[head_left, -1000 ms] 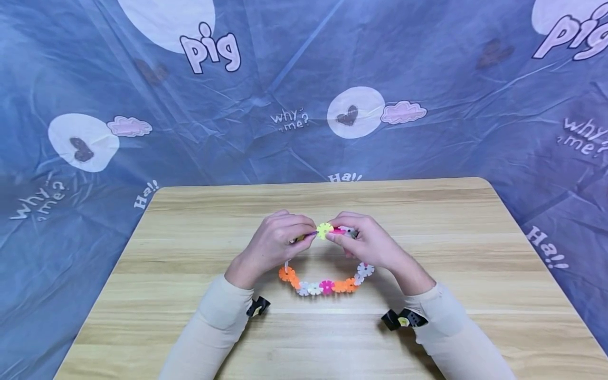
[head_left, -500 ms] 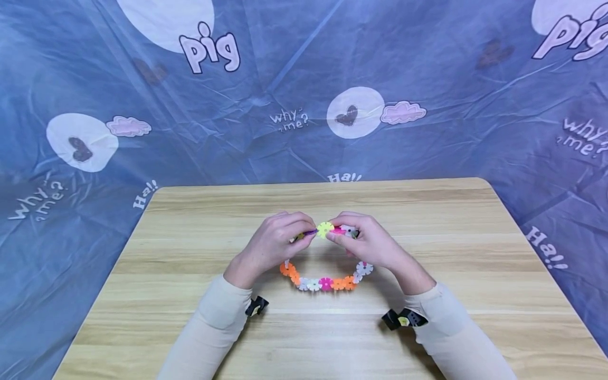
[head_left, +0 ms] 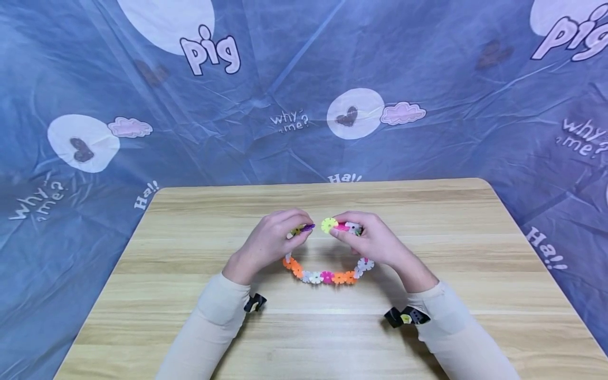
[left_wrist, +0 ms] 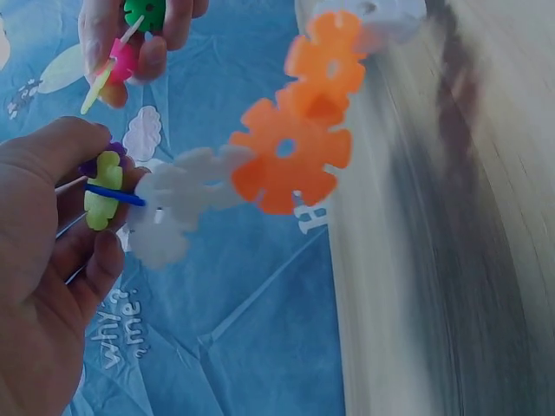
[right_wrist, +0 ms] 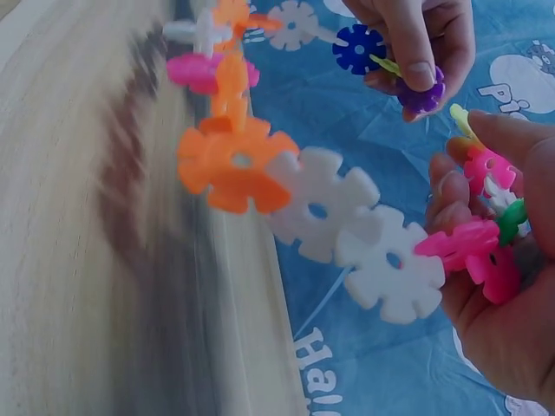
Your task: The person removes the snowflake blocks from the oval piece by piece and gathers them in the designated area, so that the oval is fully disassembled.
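A chain of notched plastic flower discs hangs in a loop between both hands, its lower run of orange [head_left: 339, 277], white and pink discs bowed toward the person. My left hand [head_left: 271, 240] pinches the purple disc [right_wrist: 421, 90] at one end, with a yellow-green disc [left_wrist: 103, 191] and a blue disc [right_wrist: 359, 49] linked behind it. At the other end, my right hand [head_left: 375, 240] pinches a pink disc [right_wrist: 487, 170], from which a yellow disc [head_left: 329, 225] sticks out. A small gap separates the yellow disc from the purple one. Further pink, white and green discs lie against the right palm.
A wood-grain table [head_left: 304, 338] lies beneath the hands. Behind it hangs a blue printed cloth [head_left: 266, 68]. Black cameras are strapped to the left wrist [head_left: 255, 303] and the right wrist [head_left: 407, 316].
The yellow and purple end discs, which met edge to edge before, now stand apart. Both hands have drawn slightly away from each other, and the chain's lower run has risen a little in view.
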Demonstrator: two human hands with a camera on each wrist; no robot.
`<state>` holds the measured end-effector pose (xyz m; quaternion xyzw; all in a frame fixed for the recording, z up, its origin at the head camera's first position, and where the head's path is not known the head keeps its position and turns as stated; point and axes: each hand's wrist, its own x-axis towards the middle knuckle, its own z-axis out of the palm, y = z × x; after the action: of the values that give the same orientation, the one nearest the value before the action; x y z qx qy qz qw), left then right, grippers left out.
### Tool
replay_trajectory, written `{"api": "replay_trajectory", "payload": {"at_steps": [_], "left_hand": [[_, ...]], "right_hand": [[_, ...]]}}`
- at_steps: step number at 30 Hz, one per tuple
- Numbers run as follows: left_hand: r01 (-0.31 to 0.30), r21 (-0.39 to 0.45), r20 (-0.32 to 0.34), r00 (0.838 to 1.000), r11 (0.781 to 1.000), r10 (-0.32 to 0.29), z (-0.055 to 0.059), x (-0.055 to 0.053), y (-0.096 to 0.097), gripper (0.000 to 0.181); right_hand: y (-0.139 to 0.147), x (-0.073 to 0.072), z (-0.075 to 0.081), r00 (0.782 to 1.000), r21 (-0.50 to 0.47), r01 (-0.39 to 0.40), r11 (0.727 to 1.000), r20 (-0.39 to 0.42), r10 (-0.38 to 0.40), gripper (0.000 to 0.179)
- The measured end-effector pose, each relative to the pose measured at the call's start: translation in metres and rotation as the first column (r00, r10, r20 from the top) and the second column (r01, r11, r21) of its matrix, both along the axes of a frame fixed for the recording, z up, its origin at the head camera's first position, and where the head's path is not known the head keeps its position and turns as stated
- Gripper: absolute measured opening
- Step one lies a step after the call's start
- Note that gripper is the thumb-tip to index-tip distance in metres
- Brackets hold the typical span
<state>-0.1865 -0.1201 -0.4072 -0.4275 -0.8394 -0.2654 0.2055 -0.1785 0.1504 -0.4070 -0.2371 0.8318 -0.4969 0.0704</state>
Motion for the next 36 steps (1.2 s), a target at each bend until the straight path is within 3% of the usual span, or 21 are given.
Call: {"api": "replay_trajectory", "payload": {"at_steps": [9,18,28,36], "left_hand": [[-0.018,-0.021,0.072,0.997,1.000,0.019,-0.004,-0.006,-0.003,0.014],[-0.065,-0.088,0.111,0.991,0.994,0.075,-0.004,-0.011,-0.007,0.016],[-0.121,-0.184,0.192,0.969,0.976,0.156,-0.003,-0.013,-0.007,0.021],[-0.128,-0.181,0.187,0.969,0.975,0.162,-0.003,-0.013,-0.008,0.026]], "right_hand": [[0.003,-0.003,-0.001,0.999,0.058,0.038,0.998,-0.015,-0.037,0.034],[0.005,-0.008,-0.005,0.999,0.034,0.042,0.999,0.029,-0.043,0.034],[0.003,-0.010,-0.003,0.998,0.026,0.046,0.999,0.031,-0.047,0.032],[0.001,-0.011,-0.003,0.998,0.038,0.050,0.998,0.036,-0.051,0.034]]}}
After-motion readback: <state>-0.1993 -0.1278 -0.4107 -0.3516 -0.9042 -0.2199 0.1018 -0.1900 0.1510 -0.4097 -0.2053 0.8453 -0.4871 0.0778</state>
